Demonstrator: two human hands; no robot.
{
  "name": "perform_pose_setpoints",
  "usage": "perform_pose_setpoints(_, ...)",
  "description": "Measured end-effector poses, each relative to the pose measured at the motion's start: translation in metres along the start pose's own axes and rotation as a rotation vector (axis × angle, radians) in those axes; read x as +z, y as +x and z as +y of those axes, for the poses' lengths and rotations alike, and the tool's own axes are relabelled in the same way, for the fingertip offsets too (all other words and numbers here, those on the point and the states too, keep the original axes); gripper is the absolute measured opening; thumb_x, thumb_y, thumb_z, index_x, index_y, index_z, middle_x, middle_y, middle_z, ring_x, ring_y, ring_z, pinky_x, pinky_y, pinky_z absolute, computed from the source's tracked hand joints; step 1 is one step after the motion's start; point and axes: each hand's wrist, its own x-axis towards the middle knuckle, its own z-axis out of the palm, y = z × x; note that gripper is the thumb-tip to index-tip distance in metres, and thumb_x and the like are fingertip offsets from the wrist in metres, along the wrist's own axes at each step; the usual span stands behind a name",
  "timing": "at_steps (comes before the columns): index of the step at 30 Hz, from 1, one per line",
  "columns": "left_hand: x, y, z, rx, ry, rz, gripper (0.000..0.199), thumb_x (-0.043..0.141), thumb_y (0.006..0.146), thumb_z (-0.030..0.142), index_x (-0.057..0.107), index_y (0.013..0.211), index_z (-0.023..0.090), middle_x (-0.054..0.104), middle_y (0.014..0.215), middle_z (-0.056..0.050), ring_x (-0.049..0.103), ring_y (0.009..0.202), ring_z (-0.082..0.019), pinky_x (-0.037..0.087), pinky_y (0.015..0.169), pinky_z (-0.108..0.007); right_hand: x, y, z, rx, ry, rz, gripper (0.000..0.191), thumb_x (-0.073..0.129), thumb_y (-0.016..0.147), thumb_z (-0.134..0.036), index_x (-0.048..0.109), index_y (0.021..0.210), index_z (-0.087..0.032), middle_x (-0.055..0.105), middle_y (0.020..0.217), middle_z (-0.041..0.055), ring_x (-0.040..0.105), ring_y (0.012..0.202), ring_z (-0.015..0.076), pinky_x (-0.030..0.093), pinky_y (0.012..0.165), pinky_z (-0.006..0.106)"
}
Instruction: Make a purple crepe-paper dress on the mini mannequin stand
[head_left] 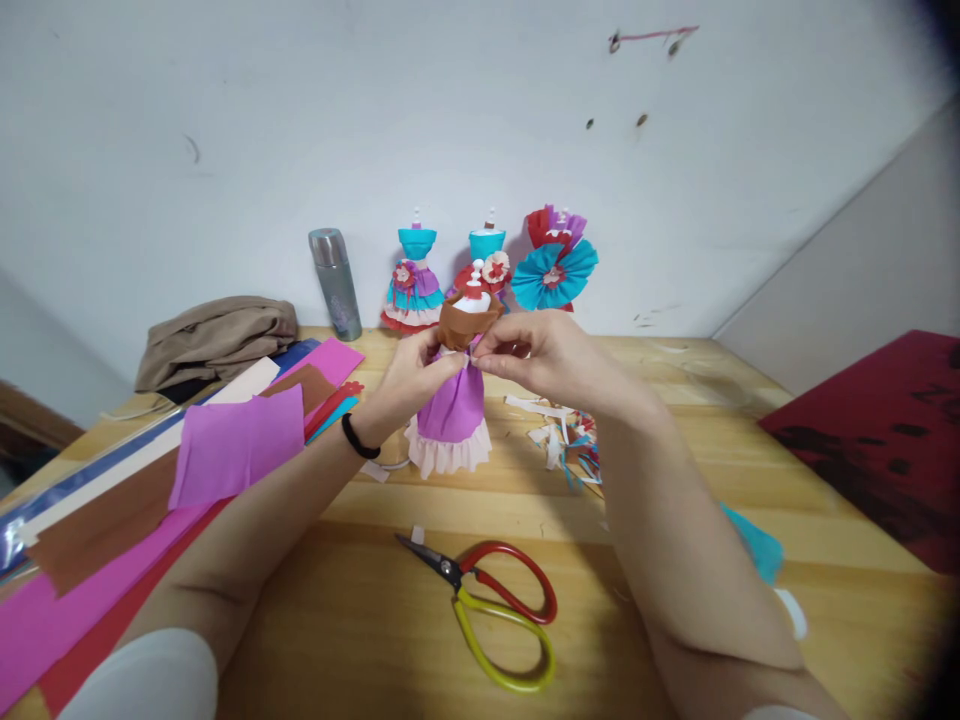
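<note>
A small white dress form wears a brown top (463,322) and a purple skirt (452,405) with a pale ruffled hem (450,450). It stands upright in the middle of the table. My left hand (420,372) is closed around the left side of its waist, the thumb pressing at the front. From the right, my right hand (529,350) pinches at the waist, with a small whitish strip between the fingertips of both hands. Open-bladed scissors (450,572) with red and yellow handles lie nearer to me on the wooden table (337,600).
Three dressed forms (416,275) stand along the wall, beside a grey bottle (336,285). Coloured crepe sheets (240,445) and a brown cloth (217,340) lie at left. Paper scraps (570,445) are right of the skirt; a red board (885,440) is far right.
</note>
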Motion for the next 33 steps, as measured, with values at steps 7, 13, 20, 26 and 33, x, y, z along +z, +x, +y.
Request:
perform_pose_setpoints(7, -0.003, 0.0, 0.002, -0.02, -0.013, -0.011, 0.019, 0.065, 0.074, 0.027, 0.066, 0.087, 0.013, 0.07, 0.089, -0.006, 0.062, 0.089, -0.021, 0.047, 0.081, -0.033, -0.002, -0.001, 0.0, 0.001, -0.003, -0.032, 0.022, 0.063, 0.085, -0.032, 0.065, 0.068, -0.019, 0.062, 0.063, 0.0005, 0.054, 0.059, 0.014, 0.04, 0.056, 0.03)
perform_pose_setpoints(13, -0.006, 0.0, 0.001, -0.04, -0.06, -0.049, 0.024, 0.069, 0.076, 0.027, 0.067, 0.095, 0.014, 0.072, 0.096, -0.007, 0.064, 0.094, -0.022, 0.048, 0.087, -0.035, -0.007, -0.003, 0.001, 0.034, -0.034, 0.052, 0.021, 0.065, 0.084, -0.034, 0.064, 0.068, -0.02, 0.063, 0.063, 0.0009, 0.056, 0.059, 0.0134, 0.04, 0.054, 0.029)
perform_pose_setpoints(20, -0.006, 0.004, -0.009, 0.014, -0.118, -0.048, 0.028, 0.074, 0.073, 0.029, 0.068, 0.095, 0.014, 0.073, 0.098, -0.008, 0.066, 0.091, -0.021, 0.05, 0.083, -0.033, 0.004, 0.002, 0.0, 0.094, 0.05, 0.063, 0.024, 0.07, 0.08, -0.035, 0.059, 0.065, -0.02, 0.058, 0.062, -0.0004, 0.054, 0.059, 0.0128, 0.037, 0.054, 0.028)
perform_pose_setpoints(26, -0.007, 0.005, -0.01, 0.011, -0.125, -0.077, 0.036, 0.079, 0.072, 0.033, 0.068, 0.1, 0.014, 0.073, 0.101, -0.009, 0.067, 0.094, -0.022, 0.052, 0.083, -0.033, 0.005, 0.004, 0.002, 0.12, 0.135, 0.004, 0.029, 0.068, 0.076, -0.039, 0.051, 0.06, -0.02, 0.05, 0.058, -0.0018, 0.045, 0.055, 0.0116, 0.033, 0.054, 0.028)
perform_pose_setpoints(33, -0.008, 0.005, -0.013, 0.016, -0.146, -0.105, 0.045, 0.08, 0.074, 0.041, 0.068, 0.107, 0.014, 0.074, 0.108, -0.011, 0.068, 0.101, -0.024, 0.053, 0.088, -0.035, 0.005, 0.005, 0.001, 0.112, 0.163, 0.005, 0.024, 0.062, 0.073, -0.039, 0.05, 0.063, -0.021, 0.045, 0.06, -0.0015, 0.038, 0.056, 0.0115, 0.029, 0.054, 0.028)
